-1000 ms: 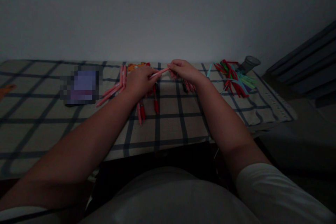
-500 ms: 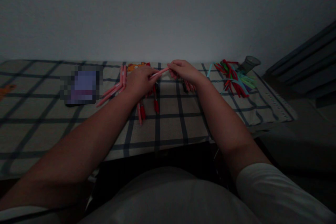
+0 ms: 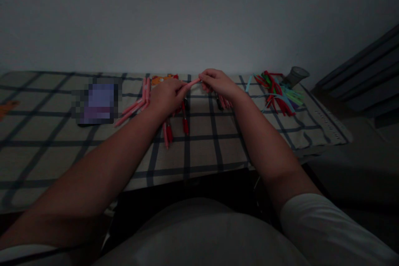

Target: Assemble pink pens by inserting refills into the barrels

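Observation:
Above the cloth, a slim pink pen (image 3: 195, 82) is stretched between my two hands. My left hand (image 3: 165, 96) has its fingers closed around the pen's left part. At the other end, the fingertips of my right hand (image 3: 220, 83) pinch the pen. Below and beside my left hand lie red pens (image 3: 186, 125) and more pink pens (image 3: 146, 89), some of them partly hidden by the hand. Under my right wrist shows a small bunch of pink and dark pens (image 3: 225, 102), mostly covered.
A checked cloth (image 3: 202, 149) covers the table against the wall. On the left lies a blurred phone-like device (image 3: 99, 102). An orange bear-shaped item (image 3: 159, 79) is behind my left hand. Red, green and blue strips (image 3: 279, 97) lie at right, near a tipped grey cup (image 3: 298, 74).
My right hand has risen very slightly, and the fingers of my left hand have shifted a little along the pink pen. The other things stay where they were.

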A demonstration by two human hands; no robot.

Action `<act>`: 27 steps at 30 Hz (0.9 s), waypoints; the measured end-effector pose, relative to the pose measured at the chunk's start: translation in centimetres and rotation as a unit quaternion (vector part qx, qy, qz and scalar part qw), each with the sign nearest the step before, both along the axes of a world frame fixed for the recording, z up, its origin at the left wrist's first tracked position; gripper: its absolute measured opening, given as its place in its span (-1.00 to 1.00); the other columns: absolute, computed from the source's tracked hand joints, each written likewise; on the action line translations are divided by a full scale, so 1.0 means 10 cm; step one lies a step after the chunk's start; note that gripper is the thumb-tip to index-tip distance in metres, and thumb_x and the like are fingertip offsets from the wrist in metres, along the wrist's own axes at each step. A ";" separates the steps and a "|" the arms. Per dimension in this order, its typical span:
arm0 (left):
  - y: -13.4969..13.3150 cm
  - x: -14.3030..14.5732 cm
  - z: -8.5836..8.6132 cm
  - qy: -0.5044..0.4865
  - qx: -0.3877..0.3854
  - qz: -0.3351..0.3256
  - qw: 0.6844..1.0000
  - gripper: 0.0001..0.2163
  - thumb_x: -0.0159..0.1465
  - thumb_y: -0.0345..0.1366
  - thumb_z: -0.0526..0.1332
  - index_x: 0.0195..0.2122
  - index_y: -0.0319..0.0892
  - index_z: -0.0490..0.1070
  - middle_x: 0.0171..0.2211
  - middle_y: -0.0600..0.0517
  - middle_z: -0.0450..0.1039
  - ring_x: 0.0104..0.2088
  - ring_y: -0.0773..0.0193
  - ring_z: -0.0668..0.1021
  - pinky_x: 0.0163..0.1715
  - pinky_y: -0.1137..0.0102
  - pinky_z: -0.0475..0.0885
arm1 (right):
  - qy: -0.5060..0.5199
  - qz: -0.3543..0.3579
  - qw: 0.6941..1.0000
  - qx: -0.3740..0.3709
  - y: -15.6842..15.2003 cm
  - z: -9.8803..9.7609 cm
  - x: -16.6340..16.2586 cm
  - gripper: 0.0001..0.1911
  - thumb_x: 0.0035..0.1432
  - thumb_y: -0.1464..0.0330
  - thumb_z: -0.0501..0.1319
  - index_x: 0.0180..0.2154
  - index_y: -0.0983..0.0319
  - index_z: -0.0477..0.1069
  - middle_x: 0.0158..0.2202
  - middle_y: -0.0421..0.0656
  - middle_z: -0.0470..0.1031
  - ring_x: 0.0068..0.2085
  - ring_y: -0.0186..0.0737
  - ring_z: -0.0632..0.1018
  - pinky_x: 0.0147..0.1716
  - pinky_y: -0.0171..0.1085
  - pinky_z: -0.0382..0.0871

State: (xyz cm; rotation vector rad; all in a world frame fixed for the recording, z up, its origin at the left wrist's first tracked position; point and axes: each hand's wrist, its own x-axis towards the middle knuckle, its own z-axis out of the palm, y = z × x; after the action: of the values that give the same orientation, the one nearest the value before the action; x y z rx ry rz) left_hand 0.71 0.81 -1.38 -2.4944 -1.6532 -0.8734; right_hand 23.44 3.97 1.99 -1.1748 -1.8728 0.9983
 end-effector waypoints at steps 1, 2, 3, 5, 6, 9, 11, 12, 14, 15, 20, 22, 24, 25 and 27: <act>0.00 0.00 0.01 0.001 -0.004 0.002 1.000 -0.43 0.65 0.18 0.01 0.07 0.01 0.80 -0.08 -0.14 0.77 -0.03 -0.09 0.70 -0.11 0.15 0.47 | -0.002 0.001 1.000 0.002 0.01 0.00 0.00 -0.63 0.61 0.25 0.28 -0.34 0.16 0.41 -0.48 -0.28 0.39 -0.43 -0.31 0.41 -0.35 -0.33 0.31; -0.01 0.00 0.01 0.003 -0.009 0.004 1.000 -0.43 0.65 0.19 0.02 0.06 0.01 0.80 -0.08 -0.14 0.77 -0.02 -0.10 0.70 -0.11 0.15 0.47 | -0.005 0.003 1.000 0.004 0.01 -0.01 0.01 -0.62 0.61 0.24 0.29 -0.35 0.15 0.40 -0.49 -0.28 0.39 -0.44 -0.31 0.40 -0.35 -0.33 0.31; -0.01 0.01 0.02 0.004 -0.014 0.005 1.000 -0.42 0.64 0.19 0.02 0.06 0.01 0.80 -0.08 -0.15 0.77 -0.03 -0.10 0.70 -0.10 0.14 0.46 | -0.007 0.005 1.000 0.006 0.02 -0.01 0.01 -0.61 0.60 0.22 0.30 -0.36 0.15 0.39 -0.49 -0.28 0.39 -0.44 -0.31 0.40 -0.35 -0.33 0.30; -0.01 0.01 0.03 0.004 -0.020 0.004 1.000 -0.43 0.64 0.21 0.04 0.06 0.01 0.80 -0.08 -0.14 0.77 -0.03 -0.11 0.70 -0.10 0.13 0.46 | -0.010 0.005 1.000 0.010 0.03 -0.03 0.01 -0.59 0.60 0.21 0.30 -0.36 0.15 0.37 -0.50 -0.29 0.39 -0.44 -0.31 0.38 -0.35 -0.33 0.30; -0.01 0.01 0.03 0.003 -0.018 0.003 1.000 -0.43 0.64 0.20 0.05 0.07 0.01 0.80 -0.08 -0.14 0.78 -0.03 -0.11 0.71 -0.10 0.14 0.46 | -0.011 0.004 1.000 0.012 0.03 -0.03 0.02 -0.59 0.60 0.20 0.31 -0.37 0.15 0.36 -0.50 -0.28 0.40 -0.44 -0.31 0.38 -0.35 -0.33 0.29; 0.01 0.01 0.01 0.002 -0.007 -0.001 1.000 -0.45 0.63 0.18 0.07 0.08 0.00 0.80 -0.08 -0.13 0.79 -0.03 -0.10 0.72 -0.12 0.15 0.45 | -0.020 0.000 1.000 0.019 0.04 -0.04 0.02 -0.57 0.61 0.20 0.30 -0.38 0.14 0.34 -0.49 -0.28 0.41 -0.43 -0.31 0.39 -0.35 -0.33 0.29; 0.02 0.00 -0.01 0.000 0.000 -0.001 1.000 -0.45 0.63 0.19 0.08 0.07 0.00 0.81 -0.09 -0.13 0.79 -0.05 -0.09 0.72 -0.12 0.16 0.45 | -0.027 -0.002 0.999 0.024 0.04 -0.05 0.03 -0.56 0.61 0.19 0.29 -0.38 0.14 0.34 -0.49 -0.27 0.41 -0.43 -0.30 0.40 -0.35 -0.33 0.29; 0.03 0.00 -0.02 -0.002 0.002 0.000 1.000 -0.45 0.62 0.20 0.08 0.06 0.01 0.81 -0.10 -0.12 0.80 -0.06 -0.08 0.71 -0.13 0.16 0.45 | -0.028 -0.003 0.999 0.027 0.04 -0.05 0.03 -0.56 0.61 0.18 0.29 -0.38 0.14 0.34 -0.50 -0.27 0.41 -0.42 -0.30 0.40 -0.36 -0.33 0.29; 0.03 0.00 -0.02 -0.004 0.003 0.000 1.000 -0.45 0.62 0.21 0.07 0.07 0.02 0.81 -0.10 -0.11 0.80 -0.06 -0.06 0.71 -0.14 0.17 0.45 | -0.030 -0.003 0.999 0.033 0.04 -0.05 0.03 -0.55 0.61 0.15 0.30 -0.38 0.14 0.35 -0.50 -0.27 0.42 -0.42 -0.29 0.40 -0.36 -0.32 0.29; 0.02 0.00 -0.02 -0.002 0.001 0.000 1.000 -0.45 0.62 0.21 0.07 0.07 0.02 0.81 -0.10 -0.11 0.80 -0.07 -0.06 0.71 -0.15 0.18 0.44 | -0.031 -0.001 0.999 0.035 0.04 -0.05 0.03 -0.55 0.61 0.14 0.30 -0.38 0.13 0.35 -0.49 -0.27 0.42 -0.42 -0.29 0.40 -0.35 -0.32 0.29; 0.02 -0.01 0.00 -0.001 -0.014 0.000 1.000 -0.44 0.62 0.21 0.08 0.08 0.01 0.81 -0.08 -0.13 0.79 -0.07 -0.07 0.70 -0.18 0.18 0.43 | -0.048 0.007 0.998 0.045 0.03 -0.04 0.04 -0.55 0.64 0.20 0.24 -0.39 0.13 0.34 -0.48 -0.26 0.41 -0.40 -0.27 0.40 -0.30 -0.30 0.30; 0.03 -0.01 -0.01 0.000 -0.011 -0.004 1.000 -0.45 0.62 0.21 0.07 0.05 0.02 0.81 -0.11 -0.12 0.79 -0.08 -0.07 0.70 -0.18 0.18 0.42 | -0.061 0.003 0.996 0.057 0.04 -0.04 0.05 -0.55 0.64 0.23 0.24 -0.40 0.14 0.34 -0.48 -0.26 0.41 -0.38 -0.25 0.39 -0.28 -0.29 0.28; 0.03 -0.01 -0.02 0.001 -0.005 -0.006 1.000 -0.45 0.61 0.21 0.07 0.03 0.03 0.80 -0.14 -0.12 0.78 -0.07 -0.08 0.70 -0.16 0.17 0.43 | -0.076 -0.003 0.995 0.068 0.05 -0.05 0.06 -0.54 0.62 0.23 0.26 -0.42 0.14 0.33 -0.48 -0.25 0.39 -0.37 -0.24 0.38 -0.27 -0.28 0.27; 0.04 -0.02 -0.02 0.001 -0.005 -0.006 1.000 -0.46 0.61 0.20 0.07 0.03 0.03 0.80 -0.14 -0.12 0.78 -0.07 -0.08 0.70 -0.15 0.17 0.43 | -0.081 -0.005 0.994 0.072 0.06 -0.05 0.06 -0.53 0.62 0.23 0.27 -0.43 0.15 0.33 -0.48 -0.25 0.38 -0.37 -0.24 0.37 -0.27 -0.27 0.26; 0.03 -0.01 -0.01 -0.001 -0.009 -0.002 1.000 -0.47 0.61 0.19 0.08 0.04 0.02 0.80 -0.13 -0.13 0.78 -0.06 -0.09 0.70 -0.13 0.16 0.44 | -0.087 -0.006 0.993 0.078 0.08 -0.06 0.06 -0.52 0.62 0.21 0.28 -0.43 0.14 0.33 -0.49 -0.25 0.36 -0.36 -0.22 0.37 -0.26 -0.27 0.26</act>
State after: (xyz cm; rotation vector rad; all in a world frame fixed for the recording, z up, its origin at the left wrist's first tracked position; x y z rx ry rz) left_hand 0.59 1.15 -1.49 -2.5108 -1.6636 -0.8654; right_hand 24.08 4.75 1.38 -1.2105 -2.0356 0.7483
